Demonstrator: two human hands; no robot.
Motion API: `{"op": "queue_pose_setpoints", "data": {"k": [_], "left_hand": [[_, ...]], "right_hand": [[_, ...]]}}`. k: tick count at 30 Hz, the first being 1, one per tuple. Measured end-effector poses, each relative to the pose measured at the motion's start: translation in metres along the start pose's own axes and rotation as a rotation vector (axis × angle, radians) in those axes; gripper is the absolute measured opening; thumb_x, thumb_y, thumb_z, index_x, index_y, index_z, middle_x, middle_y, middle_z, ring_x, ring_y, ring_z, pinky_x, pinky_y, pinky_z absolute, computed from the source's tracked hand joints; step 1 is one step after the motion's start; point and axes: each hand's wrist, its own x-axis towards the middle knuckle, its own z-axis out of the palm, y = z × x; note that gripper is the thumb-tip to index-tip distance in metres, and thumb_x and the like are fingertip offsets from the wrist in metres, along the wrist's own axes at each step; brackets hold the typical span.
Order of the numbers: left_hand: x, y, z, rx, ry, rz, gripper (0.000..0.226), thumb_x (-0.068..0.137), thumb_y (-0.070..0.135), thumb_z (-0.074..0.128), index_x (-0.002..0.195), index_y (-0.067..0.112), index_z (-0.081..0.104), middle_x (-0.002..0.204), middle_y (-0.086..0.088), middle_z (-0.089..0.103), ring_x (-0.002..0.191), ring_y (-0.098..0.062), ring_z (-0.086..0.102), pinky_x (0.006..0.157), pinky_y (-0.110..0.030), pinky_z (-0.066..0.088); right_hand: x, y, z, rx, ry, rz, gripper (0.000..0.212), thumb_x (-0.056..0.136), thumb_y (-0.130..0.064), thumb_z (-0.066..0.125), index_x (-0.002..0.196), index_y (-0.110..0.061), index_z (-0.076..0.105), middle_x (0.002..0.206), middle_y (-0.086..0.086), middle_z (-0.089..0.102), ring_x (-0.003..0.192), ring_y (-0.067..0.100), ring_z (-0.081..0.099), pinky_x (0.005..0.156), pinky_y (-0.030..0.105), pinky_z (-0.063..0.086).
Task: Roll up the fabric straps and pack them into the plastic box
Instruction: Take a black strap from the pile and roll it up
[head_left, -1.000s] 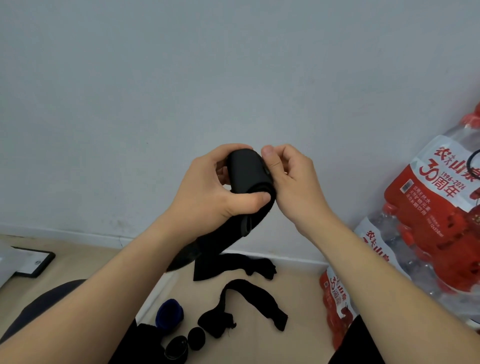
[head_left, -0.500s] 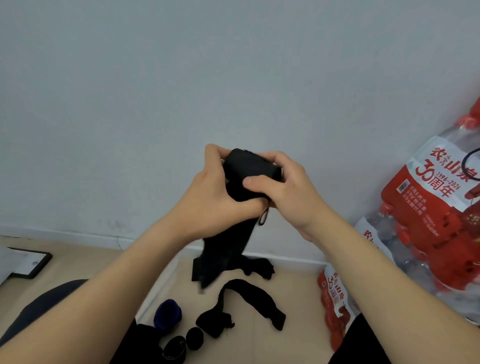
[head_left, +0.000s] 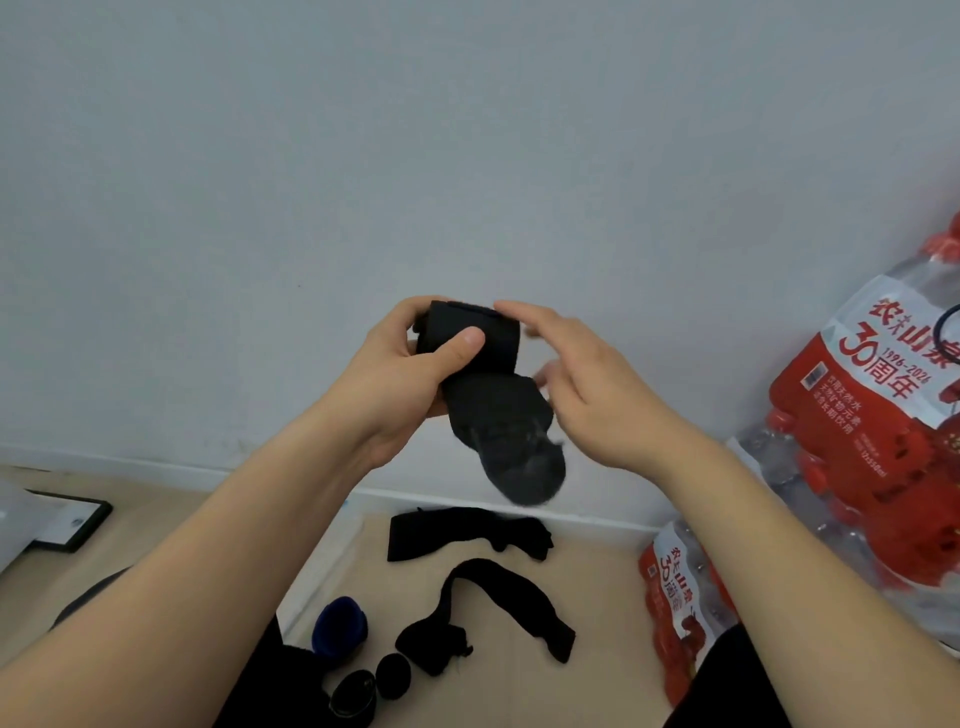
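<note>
My left hand (head_left: 400, 374) grips a half-rolled black fabric strap (head_left: 488, 384) in front of the wall, thumb pressed across the roll. Its loose tail hangs down, blurred. My right hand (head_left: 587, 384) is beside the roll with fingers spread and relaxed, its fingertips at the roll's top right; I cannot tell if they touch it. Two more black straps lie unrolled on the floor, one flat (head_left: 467, 532) and one bent (head_left: 488, 613). A blue rolled strap (head_left: 340, 623) and two small black rolls (head_left: 393, 675) sit lower left. No plastic box is visible.
Shrink-wrapped packs of red-labelled water bottles (head_left: 878, 426) stand at the right, a smaller pack (head_left: 680, 592) below them. A dark-framed flat object (head_left: 70, 525) lies on the floor at the left. The grey wall meets the tan floor along a white skirting (head_left: 156, 467).
My right hand has let go of the roll and opened out to the right. The strap's hanging tail has shortened and swung right, and the left thumb now lies across the roll.
</note>
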Motion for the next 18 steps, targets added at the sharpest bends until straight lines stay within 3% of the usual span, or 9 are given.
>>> {"op": "queue_pose_setpoints", "data": {"k": [2, 3, 5, 8, 11, 15, 18], "left_hand": [[0.003, -0.003, -0.002, 0.001, 0.058, -0.001, 0.035, 0.103, 0.012, 0.072, 0.136, 0.012, 0.061, 0.124, -0.023, 0.073, 0.097, -0.032, 0.081, 0.072, -0.036, 0.066], [0.004, -0.004, -0.003, -0.006, 0.077, 0.000, 0.035, 0.103, 0.012, 0.072, 0.136, 0.011, 0.061, 0.125, -0.023, 0.073, 0.098, -0.032, 0.081, 0.072, -0.036, 0.067], [0.007, -0.007, -0.004, -0.006, 0.116, 0.007, 0.034, 0.102, 0.011, 0.073, 0.134, 0.012, 0.061, 0.126, -0.022, 0.073, 0.099, -0.032, 0.081, 0.071, -0.034, 0.066], [0.010, -0.008, -0.005, 0.004, 0.117, 0.004, 0.029, 0.104, 0.008, 0.071, 0.131, 0.015, 0.062, 0.128, -0.019, 0.070, 0.093, -0.029, 0.082, 0.073, -0.033, 0.066], [0.008, -0.005, -0.004, 0.030, 0.005, -0.050, 0.028, 0.105, 0.006, 0.066, 0.129, 0.021, 0.065, 0.121, -0.022, 0.073, 0.088, -0.039, 0.082, 0.073, -0.037, 0.067], [0.002, -0.004, 0.003, 0.022, -0.173, -0.130, 0.022, 0.113, 0.017, 0.056, 0.128, 0.022, 0.070, 0.115, -0.023, 0.078, 0.091, -0.049, 0.079, 0.077, -0.042, 0.068], [0.002, -0.005, 0.007, 0.037, -0.195, -0.062, 0.030, 0.113, 0.037, 0.054, 0.128, 0.017, 0.070, 0.111, -0.015, 0.077, 0.087, -0.041, 0.078, 0.079, -0.040, 0.064]], "right_hand": [[-0.002, -0.002, 0.002, -0.136, -0.054, -0.045, 0.091, 0.099, 0.001, 0.056, 0.156, -0.065, 0.029, 0.159, -0.011, 0.025, 0.131, 0.012, 0.051, 0.103, 0.028, 0.046], [-0.003, -0.004, 0.004, -0.172, -0.073, -0.077, 0.093, 0.096, -0.003, 0.065, 0.155, -0.066, 0.032, 0.162, -0.013, 0.019, 0.138, 0.014, 0.042, 0.106, 0.028, 0.043], [-0.004, -0.007, 0.009, -0.190, -0.033, -0.166, 0.076, 0.092, -0.009, 0.077, 0.146, -0.059, 0.055, 0.160, -0.008, 0.030, 0.142, 0.015, 0.036, 0.110, 0.025, 0.040], [-0.001, -0.008, 0.013, 0.109, 0.120, -0.200, 0.026, 0.093, -0.027, 0.086, 0.115, -0.039, 0.079, 0.127, -0.014, 0.069, 0.126, 0.008, 0.060, 0.105, 0.025, 0.048], [0.004, -0.008, 0.011, 0.272, 0.210, -0.166, 0.010, 0.101, -0.028, 0.077, 0.109, -0.033, 0.080, 0.094, -0.016, 0.079, 0.093, 0.010, 0.074, 0.084, 0.022, 0.054], [0.008, -0.003, 0.007, 0.389, 0.367, -0.057, 0.010, 0.103, -0.022, 0.074, 0.106, -0.028, 0.081, 0.095, -0.009, 0.082, 0.091, 0.012, 0.079, 0.077, 0.033, 0.061], [0.008, -0.001, 0.009, 0.349, 0.452, 0.027, 0.008, 0.101, -0.025, 0.077, 0.106, -0.029, 0.081, 0.097, -0.009, 0.082, 0.079, 0.024, 0.079, 0.071, 0.048, 0.064]]}}
